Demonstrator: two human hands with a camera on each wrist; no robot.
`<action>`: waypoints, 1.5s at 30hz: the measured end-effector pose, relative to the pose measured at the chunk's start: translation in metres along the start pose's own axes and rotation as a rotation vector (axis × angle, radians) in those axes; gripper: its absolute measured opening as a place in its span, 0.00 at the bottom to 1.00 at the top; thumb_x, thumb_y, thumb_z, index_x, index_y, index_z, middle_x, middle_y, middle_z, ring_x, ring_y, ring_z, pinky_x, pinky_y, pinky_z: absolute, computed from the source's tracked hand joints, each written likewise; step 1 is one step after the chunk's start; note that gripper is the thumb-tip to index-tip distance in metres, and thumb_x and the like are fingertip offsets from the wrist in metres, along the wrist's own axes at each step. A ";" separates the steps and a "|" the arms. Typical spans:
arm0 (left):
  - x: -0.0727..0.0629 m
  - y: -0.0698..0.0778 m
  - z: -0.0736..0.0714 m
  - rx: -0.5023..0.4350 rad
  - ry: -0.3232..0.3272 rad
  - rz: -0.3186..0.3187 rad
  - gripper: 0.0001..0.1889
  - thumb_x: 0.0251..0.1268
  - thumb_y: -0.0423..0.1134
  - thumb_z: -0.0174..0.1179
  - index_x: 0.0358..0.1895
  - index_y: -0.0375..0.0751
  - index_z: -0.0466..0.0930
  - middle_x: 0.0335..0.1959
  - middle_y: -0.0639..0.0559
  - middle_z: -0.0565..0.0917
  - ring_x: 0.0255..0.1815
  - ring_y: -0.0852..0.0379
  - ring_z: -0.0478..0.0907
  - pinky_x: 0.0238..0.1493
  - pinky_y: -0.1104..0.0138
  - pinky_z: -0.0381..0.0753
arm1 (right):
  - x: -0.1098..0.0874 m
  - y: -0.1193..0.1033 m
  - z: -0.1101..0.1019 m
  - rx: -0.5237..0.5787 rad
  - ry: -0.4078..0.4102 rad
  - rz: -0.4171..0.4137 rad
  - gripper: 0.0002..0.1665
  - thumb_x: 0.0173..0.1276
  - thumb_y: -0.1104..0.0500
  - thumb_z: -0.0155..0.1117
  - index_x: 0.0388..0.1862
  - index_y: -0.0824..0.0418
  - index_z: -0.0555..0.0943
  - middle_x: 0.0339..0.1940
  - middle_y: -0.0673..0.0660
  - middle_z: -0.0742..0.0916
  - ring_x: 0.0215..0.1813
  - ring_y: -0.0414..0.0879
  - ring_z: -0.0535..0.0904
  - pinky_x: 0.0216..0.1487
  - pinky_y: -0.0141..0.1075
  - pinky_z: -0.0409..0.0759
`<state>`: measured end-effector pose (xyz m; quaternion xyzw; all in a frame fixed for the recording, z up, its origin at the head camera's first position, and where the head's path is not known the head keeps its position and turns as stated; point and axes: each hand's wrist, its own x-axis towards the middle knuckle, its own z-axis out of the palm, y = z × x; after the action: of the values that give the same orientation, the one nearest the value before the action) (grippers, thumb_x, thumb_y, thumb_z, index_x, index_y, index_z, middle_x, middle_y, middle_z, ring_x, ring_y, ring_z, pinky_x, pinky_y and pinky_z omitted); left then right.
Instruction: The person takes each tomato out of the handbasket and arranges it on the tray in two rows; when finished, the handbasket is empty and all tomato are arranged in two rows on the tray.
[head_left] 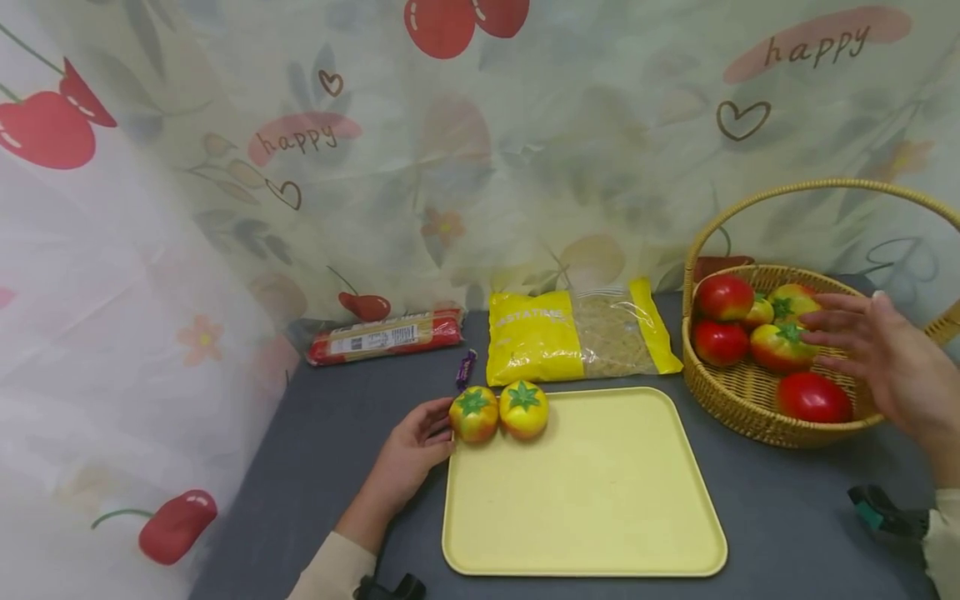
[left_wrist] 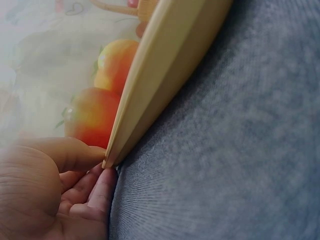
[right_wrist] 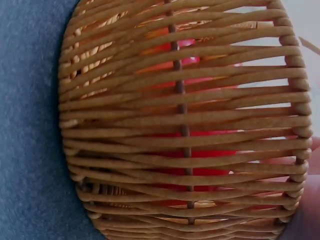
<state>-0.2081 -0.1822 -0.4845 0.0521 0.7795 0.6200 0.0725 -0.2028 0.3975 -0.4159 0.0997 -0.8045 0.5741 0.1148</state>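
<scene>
My left hand (head_left: 412,446) is at the upper left corner of the pale yellow tray (head_left: 585,500), and in the left wrist view its thumb and fingers pinch the tray's rim (left_wrist: 130,115). Two yellow-and-red tomatoes with green star-shaped tops, one (head_left: 474,415) close to that hand and the other (head_left: 523,411) beside it, sit in the same corner. Over the right side of the wicker basket (head_left: 720,404), my right hand (head_left: 892,358) has its fingers extended towards the fruit, holding nothing. Inside are a yellow-and-red tomato (head_left: 783,346), an oval red fruit (head_left: 813,397) and several others.
Behind the tray lies a yellow pasta bag (head_left: 532,337) with a clear window. To its left are a red-ended pack of noodles (head_left: 386,336) and a small purple-wrapped sweet (head_left: 466,370). The basket's tall handle (head_left: 825,185) arches over it. A printed curtain (head_left: 450,167) hangs behind the dark table.
</scene>
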 end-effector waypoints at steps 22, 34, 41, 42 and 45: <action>0.000 0.002 0.001 0.015 0.010 0.011 0.32 0.72 0.23 0.65 0.78 0.33 0.72 0.76 0.38 0.75 0.75 0.40 0.74 0.72 0.52 0.76 | 0.017 -0.013 0.014 -0.379 -0.493 0.281 0.35 0.87 0.46 0.59 0.79 0.69 0.72 0.69 0.68 0.81 0.45 0.59 0.81 0.38 0.42 0.82; -0.002 0.004 0.001 -0.023 0.002 0.019 0.32 0.71 0.22 0.65 0.77 0.33 0.72 0.76 0.38 0.75 0.75 0.40 0.73 0.73 0.50 0.75 | 0.016 -0.010 0.017 -0.552 -0.483 0.116 0.26 0.77 0.52 0.74 0.68 0.61 0.84 0.64 0.61 0.85 0.62 0.55 0.77 0.52 0.39 0.81; -0.001 0.003 0.000 -0.033 -0.010 0.019 0.32 0.71 0.22 0.65 0.77 0.33 0.72 0.76 0.37 0.75 0.76 0.40 0.73 0.73 0.50 0.75 | 0.013 -0.010 0.012 -0.431 -0.355 0.187 0.31 0.81 0.51 0.69 0.74 0.66 0.75 0.70 0.71 0.78 0.63 0.67 0.77 0.47 0.36 0.83; -0.001 0.003 0.000 -0.032 -0.010 0.017 0.32 0.71 0.22 0.65 0.77 0.33 0.72 0.76 0.37 0.75 0.76 0.40 0.73 0.73 0.50 0.75 | 0.013 -0.009 0.011 -0.407 -0.334 0.199 0.32 0.82 0.51 0.68 0.75 0.66 0.73 0.70 0.71 0.77 0.62 0.67 0.78 0.46 0.35 0.84; -0.002 0.002 -0.001 -0.017 -0.009 0.017 0.32 0.71 0.22 0.65 0.77 0.33 0.72 0.76 0.38 0.75 0.76 0.40 0.73 0.73 0.51 0.76 | 0.011 -0.008 0.009 -0.335 -0.276 0.204 0.33 0.83 0.53 0.67 0.77 0.66 0.69 0.71 0.68 0.74 0.60 0.58 0.81 0.46 0.31 0.84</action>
<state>-0.2062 -0.1826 -0.4822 0.0606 0.7735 0.6269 0.0711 -0.2119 0.3859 -0.4078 0.0751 -0.9026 0.4221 -0.0401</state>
